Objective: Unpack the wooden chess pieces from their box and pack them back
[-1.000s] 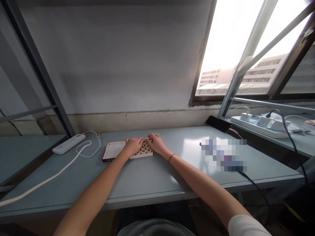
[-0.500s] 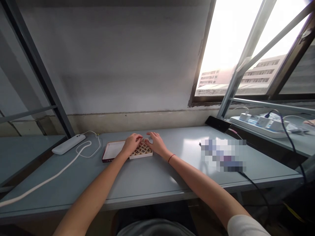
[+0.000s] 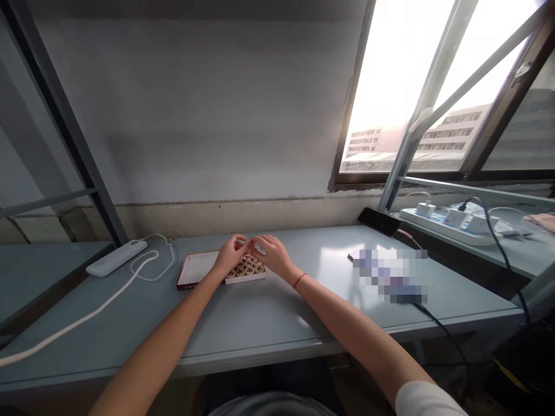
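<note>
Wooden xiangqi pieces (image 3: 248, 270) with dark characters, some red, lie in rows inside a shallow white box (image 3: 246, 279). Over the left and back part of this box is my left hand (image 3: 232, 254), fingers curled and thumb toward them; whatever they grip is hidden. My right hand (image 3: 274, 256), a red string on its wrist, comes over the back right corner. Its thumb and fingertips close on a small piece with a reddish mark, close to the left fingertips. Beside the box on the left, the open lid (image 3: 197, 267) shows a white inside and dark red edge.
A white power strip (image 3: 117, 257) with a thick cable (image 3: 87, 318) lies on the left of the grey desk (image 3: 243, 323). On the right are a blurred-out item (image 3: 390, 277) with a black cable, a dark phone-like slab (image 3: 378, 221) and another power strip (image 3: 448, 227) with chargers.
My right hand has moved left and its fingers have closed in, so both hands' fingertips now nearly meet above the pieces. The camera view has shifted slightly.
</note>
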The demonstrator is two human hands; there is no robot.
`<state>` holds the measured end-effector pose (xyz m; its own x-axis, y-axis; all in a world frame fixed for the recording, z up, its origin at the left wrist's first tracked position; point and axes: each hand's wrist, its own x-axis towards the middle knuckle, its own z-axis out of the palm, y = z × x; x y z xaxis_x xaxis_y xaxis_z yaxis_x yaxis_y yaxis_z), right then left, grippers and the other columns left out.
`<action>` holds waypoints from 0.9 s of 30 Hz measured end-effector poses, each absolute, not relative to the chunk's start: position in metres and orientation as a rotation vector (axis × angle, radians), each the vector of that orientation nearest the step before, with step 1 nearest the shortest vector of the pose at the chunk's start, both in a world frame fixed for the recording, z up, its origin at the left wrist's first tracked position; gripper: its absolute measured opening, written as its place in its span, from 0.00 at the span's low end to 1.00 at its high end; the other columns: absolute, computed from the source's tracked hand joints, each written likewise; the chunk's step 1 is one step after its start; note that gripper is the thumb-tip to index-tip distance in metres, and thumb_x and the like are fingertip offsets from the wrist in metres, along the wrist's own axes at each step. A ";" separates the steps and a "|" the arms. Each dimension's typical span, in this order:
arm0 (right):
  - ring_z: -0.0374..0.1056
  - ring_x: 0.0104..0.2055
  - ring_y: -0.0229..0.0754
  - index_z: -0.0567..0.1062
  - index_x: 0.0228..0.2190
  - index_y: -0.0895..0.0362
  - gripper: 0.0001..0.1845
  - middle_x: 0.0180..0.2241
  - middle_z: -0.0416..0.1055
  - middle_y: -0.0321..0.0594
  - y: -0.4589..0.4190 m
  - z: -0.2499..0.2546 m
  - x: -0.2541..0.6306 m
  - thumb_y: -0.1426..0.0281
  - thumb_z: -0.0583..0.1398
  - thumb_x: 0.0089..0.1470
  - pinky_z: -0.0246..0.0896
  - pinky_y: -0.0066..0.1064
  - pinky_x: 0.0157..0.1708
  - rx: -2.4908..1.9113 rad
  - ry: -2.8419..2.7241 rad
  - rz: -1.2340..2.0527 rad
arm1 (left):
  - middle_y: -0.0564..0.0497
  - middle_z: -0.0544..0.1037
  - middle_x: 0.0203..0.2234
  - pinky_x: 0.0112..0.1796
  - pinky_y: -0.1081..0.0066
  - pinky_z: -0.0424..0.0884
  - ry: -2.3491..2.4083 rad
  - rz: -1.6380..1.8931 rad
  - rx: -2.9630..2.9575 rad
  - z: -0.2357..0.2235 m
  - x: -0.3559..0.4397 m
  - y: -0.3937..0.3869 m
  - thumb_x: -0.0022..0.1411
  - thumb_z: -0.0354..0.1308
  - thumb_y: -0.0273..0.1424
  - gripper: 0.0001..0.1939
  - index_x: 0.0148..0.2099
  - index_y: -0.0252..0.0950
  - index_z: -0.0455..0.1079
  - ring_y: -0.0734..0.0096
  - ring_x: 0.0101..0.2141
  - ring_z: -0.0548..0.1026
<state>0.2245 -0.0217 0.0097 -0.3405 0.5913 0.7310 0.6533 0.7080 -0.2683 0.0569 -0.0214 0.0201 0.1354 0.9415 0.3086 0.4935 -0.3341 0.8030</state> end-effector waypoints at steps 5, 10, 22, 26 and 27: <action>0.66 0.38 0.42 0.71 0.37 0.54 0.11 0.35 0.73 0.40 0.002 0.005 0.262 0.67 0.52 0.54 0.58 0.30 0.37 -1.281 -1.736 -0.041 | 0.47 0.78 0.33 0.38 0.64 0.65 1.826 0.912 2.302 0.028 0.046 -0.027 0.61 0.46 0.38 0.14 0.37 0.39 0.71 0.60 0.36 0.73; 0.65 0.36 0.42 0.70 0.35 0.55 0.10 0.33 0.73 0.39 0.020 -0.006 0.299 0.65 0.52 0.53 0.54 0.28 0.33 -1.547 -1.638 0.036 | 0.43 0.78 0.28 0.43 0.52 0.58 2.076 0.654 2.336 0.021 0.043 -0.027 0.62 0.42 0.37 0.22 0.24 0.38 0.72 0.49 0.43 0.67; 0.63 0.42 0.46 0.72 0.37 0.53 0.10 0.38 0.74 0.41 0.025 -0.025 0.295 0.69 0.53 0.53 0.51 0.30 0.36 -1.751 -1.962 0.027 | 0.47 0.78 0.35 0.44 0.57 0.55 1.941 0.530 2.316 0.013 0.055 -0.023 0.62 0.40 0.33 0.17 0.48 0.44 0.67 0.54 0.48 0.64; 0.63 0.43 0.47 0.71 0.41 0.55 0.14 0.40 0.72 0.44 0.026 -0.023 0.295 0.68 0.53 0.54 0.53 0.31 0.37 -1.738 -1.907 0.023 | 0.51 0.78 0.35 0.42 0.60 0.55 1.880 0.494 2.341 0.014 0.059 -0.025 0.62 0.41 0.32 0.17 0.47 0.49 0.68 0.57 0.47 0.66; 0.63 0.43 0.47 0.71 0.42 0.56 0.14 0.41 0.71 0.45 0.026 -0.022 0.294 0.68 0.53 0.54 0.53 0.31 0.38 -1.717 -1.887 0.018 | 0.52 0.78 0.36 0.42 0.61 0.55 1.873 0.493 2.350 0.015 0.059 -0.025 0.62 0.41 0.33 0.17 0.46 0.49 0.68 0.57 0.46 0.67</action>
<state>0.2942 0.0258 -0.0220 -0.0018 0.9153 0.4028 0.9075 0.1707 -0.3839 0.0594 -0.0251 0.0147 0.1930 0.9626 0.1900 0.9314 -0.2407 0.2730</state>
